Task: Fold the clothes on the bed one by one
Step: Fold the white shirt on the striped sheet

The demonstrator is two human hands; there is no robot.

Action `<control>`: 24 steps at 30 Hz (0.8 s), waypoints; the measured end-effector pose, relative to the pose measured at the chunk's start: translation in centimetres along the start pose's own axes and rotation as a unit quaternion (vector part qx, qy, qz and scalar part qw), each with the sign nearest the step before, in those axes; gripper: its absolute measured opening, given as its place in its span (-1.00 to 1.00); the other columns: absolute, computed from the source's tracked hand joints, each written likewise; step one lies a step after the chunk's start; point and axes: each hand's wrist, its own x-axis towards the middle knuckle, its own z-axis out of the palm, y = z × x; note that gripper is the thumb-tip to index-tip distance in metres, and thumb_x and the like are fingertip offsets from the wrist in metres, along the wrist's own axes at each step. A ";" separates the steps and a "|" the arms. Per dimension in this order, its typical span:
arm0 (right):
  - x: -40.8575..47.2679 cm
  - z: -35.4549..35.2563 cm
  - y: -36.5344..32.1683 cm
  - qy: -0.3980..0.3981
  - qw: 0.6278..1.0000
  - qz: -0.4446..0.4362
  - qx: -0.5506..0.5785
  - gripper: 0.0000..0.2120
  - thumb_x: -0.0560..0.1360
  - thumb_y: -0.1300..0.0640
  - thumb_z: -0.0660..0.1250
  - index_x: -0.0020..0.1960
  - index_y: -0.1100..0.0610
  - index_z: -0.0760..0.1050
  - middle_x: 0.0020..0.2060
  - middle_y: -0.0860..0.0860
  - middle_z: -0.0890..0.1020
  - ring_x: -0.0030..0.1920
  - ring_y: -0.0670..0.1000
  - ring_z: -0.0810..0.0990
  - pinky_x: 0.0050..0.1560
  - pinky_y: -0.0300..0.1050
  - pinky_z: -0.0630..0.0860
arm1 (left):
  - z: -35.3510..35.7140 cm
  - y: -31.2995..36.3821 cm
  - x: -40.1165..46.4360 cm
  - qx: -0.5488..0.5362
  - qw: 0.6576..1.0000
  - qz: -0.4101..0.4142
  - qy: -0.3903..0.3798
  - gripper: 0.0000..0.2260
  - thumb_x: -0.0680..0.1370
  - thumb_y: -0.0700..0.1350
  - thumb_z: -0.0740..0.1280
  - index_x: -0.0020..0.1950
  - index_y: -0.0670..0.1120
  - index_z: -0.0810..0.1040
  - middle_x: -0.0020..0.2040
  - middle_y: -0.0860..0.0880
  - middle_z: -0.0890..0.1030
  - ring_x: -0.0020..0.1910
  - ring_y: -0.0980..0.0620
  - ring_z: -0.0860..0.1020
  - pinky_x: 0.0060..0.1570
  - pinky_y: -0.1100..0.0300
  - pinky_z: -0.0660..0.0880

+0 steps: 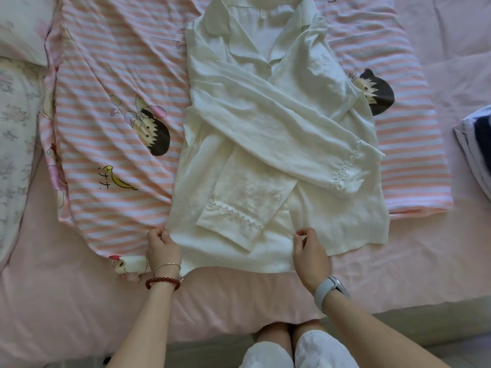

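Note:
A cream long-sleeved collared shirt point(268, 120) lies flat on the bed, collar at the far end, both sleeves folded across its front. My left hand point(162, 248) pinches the bottom left corner of the hem. My right hand point(309, 252) pinches the hem near its middle, by the front opening. The right part of the hem lies loose beyond my right hand.
A pink-and-white striped cartoon-print quilt point(114, 75) lies under the shirt on the pink bed sheet point(79, 301). A floral pillow point(13, 128) sits at the left. Folded dark and white clothes point(475, 144) lie at the right edge. The bed's near edge is at my knees.

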 end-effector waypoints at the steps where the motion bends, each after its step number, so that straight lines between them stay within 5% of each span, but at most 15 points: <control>1: 0.2 0.0 0.2 -0.012 1.000 0.010 -0.023 -0.83 0.60 0.16 0.10 0.15 0.16 0.38 -0.21 -0.04 0.52 -0.25 0.03 0.48 -0.35 -0.11 0.30 | 0.0 0.0 -0.1 0.013 1.000 -0.001 -0.001 -0.79 0.61 -0.24 0.10 0.18 -0.31 0.40 0.15 -0.30 0.51 0.10 -0.26 0.46 -0.09 0.08 0.28; 5: 0.6 -0.6 -0.1 -0.001 0.988 -0.030 -0.152 -0.69 0.52 0.25 0.13 0.25 0.16 0.36 0.09 0.07 0.48 -0.03 0.11 0.51 -0.16 -0.07 0.40 | -0.1 1.4 -1.1 0.056 0.996 0.033 0.054 -0.76 0.51 -0.32 0.19 0.17 -0.28 0.40 0.20 -0.31 0.42 0.15 -0.27 0.41 -0.01 -0.02 0.34; 7: 0.5 -1.0 -0.5 0.048 0.968 -0.160 -0.186 -0.62 0.41 0.33 0.29 0.22 0.21 0.44 0.08 0.13 0.53 0.00 0.16 0.54 -0.09 0.01 0.44 | 0.2 2.4 -1.9 0.119 0.981 0.137 0.071 -0.64 0.42 -0.36 0.27 0.22 -0.28 0.43 0.25 -0.33 0.40 0.22 -0.32 0.38 0.10 -0.15 0.34; 10: 1.0 -1.1 -0.9 0.073 0.899 -0.349 -0.255 -0.44 0.23 0.37 0.41 0.23 0.19 0.48 0.15 0.15 0.56 0.13 0.20 0.57 0.08 0.16 0.49 | 1.3 4.0 -2.5 0.218 0.912 0.347 0.031 -0.55 0.39 -0.32 0.34 0.29 -0.21 0.47 0.35 -0.29 0.39 0.33 -0.31 0.36 0.19 -0.21 0.32; 12: 2.1 -1.6 -1.3 0.042 0.872 -0.378 -0.307 -0.39 0.26 0.31 0.42 0.30 0.16 0.46 0.27 0.13 0.51 0.27 0.18 0.48 0.22 0.26 0.38 | 2.1 5.8 -1.9 0.275 0.867 0.414 -0.015 -0.56 0.49 -0.17 0.22 0.38 -0.15 0.40 0.42 -0.23 0.33 0.40 -0.24 0.29 0.27 -0.21 0.26; 15: 3.6 -2.6 -1.8 -0.004 0.852 -0.381 -0.358 -0.44 0.27 0.21 0.48 0.27 0.11 0.51 0.27 0.07 0.52 0.28 0.13 0.48 0.20 0.26 0.40 | 3.0 8.4 0.7 0.374 0.837 0.393 -0.080 -0.52 0.59 0.03 -0.06 0.51 -0.02 0.12 0.53 -0.07 0.11 0.51 -0.06 0.07 0.40 -0.16 0.03; 18: 4.8 -4.1 -2.6 -0.033 0.844 -0.412 -0.342 -0.59 0.30 0.16 0.46 0.16 0.08 0.57 0.18 0.05 0.59 0.16 0.12 0.57 0.03 0.10 0.52 | 3.3 10.1 3.0 0.394 0.852 0.330 -0.099 -0.53 0.61 0.04 -0.04 0.52 0.04 0.03 0.54 0.03 0.05 0.50 0.04 0.01 0.41 -0.12 0.02; 21: 6.1 -5.7 -4.6 -0.044 0.852 -0.441 -0.278 -0.74 0.36 0.18 0.41 0.05 0.09 0.59 0.03 0.03 0.63 -0.01 0.10 0.60 -0.11 -0.01 0.49 | 2.9 12.4 2.5 0.308 0.899 0.293 -0.105 -0.60 0.60 0.00 0.06 0.43 -0.01 0.25 0.44 -0.01 0.28 0.42 0.00 0.20 0.37 -0.15 0.09; 24: 8.7 -7.8 -8.1 -0.019 0.866 -0.442 -0.232 -0.73 0.41 0.22 0.38 0.10 0.11 0.57 0.00 0.05 0.61 -0.03 0.09 0.58 -0.10 -0.02 0.48 | 2.3 15.9 2.5 0.206 0.933 0.295 -0.024 -0.74 0.55 -0.11 0.20 0.20 -0.14 0.51 0.18 -0.14 0.54 0.20 -0.15 0.45 0.27 -0.12 0.25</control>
